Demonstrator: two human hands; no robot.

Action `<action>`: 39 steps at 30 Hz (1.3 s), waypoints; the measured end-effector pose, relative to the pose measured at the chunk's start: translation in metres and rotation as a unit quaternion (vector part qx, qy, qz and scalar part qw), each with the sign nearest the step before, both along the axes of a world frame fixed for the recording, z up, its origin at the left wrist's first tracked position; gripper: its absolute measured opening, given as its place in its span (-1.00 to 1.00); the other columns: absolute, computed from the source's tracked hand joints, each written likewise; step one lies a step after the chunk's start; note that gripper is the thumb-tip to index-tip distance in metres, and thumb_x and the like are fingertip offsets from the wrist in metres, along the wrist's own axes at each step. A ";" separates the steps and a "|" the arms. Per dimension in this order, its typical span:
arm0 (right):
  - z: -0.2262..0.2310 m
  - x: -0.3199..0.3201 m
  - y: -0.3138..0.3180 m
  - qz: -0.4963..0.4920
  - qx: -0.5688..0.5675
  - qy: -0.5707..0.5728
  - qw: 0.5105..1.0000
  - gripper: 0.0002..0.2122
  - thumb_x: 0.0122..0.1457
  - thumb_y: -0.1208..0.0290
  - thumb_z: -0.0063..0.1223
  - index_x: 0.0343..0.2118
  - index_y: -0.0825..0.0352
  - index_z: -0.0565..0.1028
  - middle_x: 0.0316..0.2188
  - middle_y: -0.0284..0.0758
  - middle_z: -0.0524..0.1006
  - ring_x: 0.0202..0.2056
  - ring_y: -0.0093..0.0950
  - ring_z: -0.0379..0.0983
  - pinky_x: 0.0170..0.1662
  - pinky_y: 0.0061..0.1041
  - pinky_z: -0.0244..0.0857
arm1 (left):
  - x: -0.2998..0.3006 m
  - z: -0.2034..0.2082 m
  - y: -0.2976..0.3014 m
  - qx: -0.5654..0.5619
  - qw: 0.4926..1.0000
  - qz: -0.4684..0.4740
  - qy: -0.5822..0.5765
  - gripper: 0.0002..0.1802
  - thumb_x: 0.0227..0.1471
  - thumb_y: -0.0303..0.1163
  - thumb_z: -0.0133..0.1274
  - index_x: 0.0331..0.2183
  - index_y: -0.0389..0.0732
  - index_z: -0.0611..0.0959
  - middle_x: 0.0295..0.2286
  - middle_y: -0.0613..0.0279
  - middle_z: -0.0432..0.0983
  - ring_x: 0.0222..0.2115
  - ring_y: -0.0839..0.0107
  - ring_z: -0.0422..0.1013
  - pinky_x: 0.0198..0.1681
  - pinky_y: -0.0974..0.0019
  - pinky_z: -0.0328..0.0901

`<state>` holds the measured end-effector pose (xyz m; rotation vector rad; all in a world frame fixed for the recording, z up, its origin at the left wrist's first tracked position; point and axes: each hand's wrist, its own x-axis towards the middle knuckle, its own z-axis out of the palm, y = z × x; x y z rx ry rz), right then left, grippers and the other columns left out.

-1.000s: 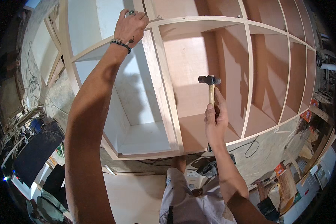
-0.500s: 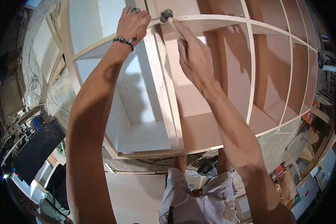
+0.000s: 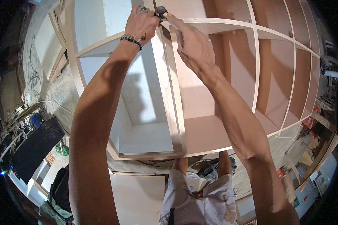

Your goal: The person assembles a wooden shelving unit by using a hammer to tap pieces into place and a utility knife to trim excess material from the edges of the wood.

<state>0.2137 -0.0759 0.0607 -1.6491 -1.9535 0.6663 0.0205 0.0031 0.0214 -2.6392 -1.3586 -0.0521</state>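
Observation:
My right hand [image 3: 195,48] is wrapped round the pale handle of a hammer [image 3: 161,11], its dark head just above the cabinet's frame. Right beside the hammer head, my left hand [image 3: 142,25] is closed, a green-stoned ring and a beaded bracelet on it. What its fingers pinch is hidden; it may be something thin pointing toward the hammer head. Under both hands lies a large wooden cabinet [image 3: 169,93], with white-lined compartments on the left and pinkish-brown ones on the right. The hands are over the double upright between these two sections, where a crosspiece meets it.
A pale board [image 3: 139,195] lies on the floor by my legs. Left of the cabinet are a black padded object [image 3: 33,150], loose cables and a wooden frame [image 3: 56,45]. Wood scraps [image 3: 306,159] and orange packets lie at the right, a dark plastic bag [image 3: 210,170] near my feet.
The hammer head has come left and slightly up, right up to my left hand. The view has shifted a little, so my left hand appears further right.

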 end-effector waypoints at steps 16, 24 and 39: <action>0.008 0.020 -0.050 -0.073 0.047 0.133 0.987 -0.50 0.33 0.55 -0.03 0.33 0.12 0.33 -0.15 -0.07 0.62 -0.30 -0.29 0.53 -0.18 -0.40 0.40 | -0.002 -0.008 0.004 0.025 0.999 -0.020 -0.029 -0.88 0.02 -0.49 0.08 -0.44 -0.09 0.70 -0.39 0.25 0.59 -0.28 0.26 0.56 0.24 -0.04 0.14; 0.037 0.091 -0.312 -0.305 -0.233 0.199 0.902 -0.59 0.42 0.44 -0.12 0.28 0.44 0.34 0.16 -0.04 0.47 0.20 -0.31 0.38 0.27 -0.36 0.18 | 0.007 0.015 0.004 -0.054 0.998 0.018 0.031 -0.82 0.03 -0.54 0.08 -0.38 -0.06 0.73 -0.33 0.29 0.64 -0.16 0.33 0.57 0.29 -0.04 0.10; 0.122 0.394 -0.816 -0.501 -0.475 -0.125 0.713 -0.77 0.22 0.22 0.17 -0.24 0.30 0.54 -0.50 -0.40 0.45 -0.46 -0.51 0.40 -0.37 -0.47 0.31 | -0.142 0.101 -0.266 0.035 0.805 0.493 -0.327 -0.67 0.18 -0.22 0.12 -0.41 -0.33 0.67 -0.50 0.07 0.56 -0.41 0.19 0.45 -0.28 0.04 0.32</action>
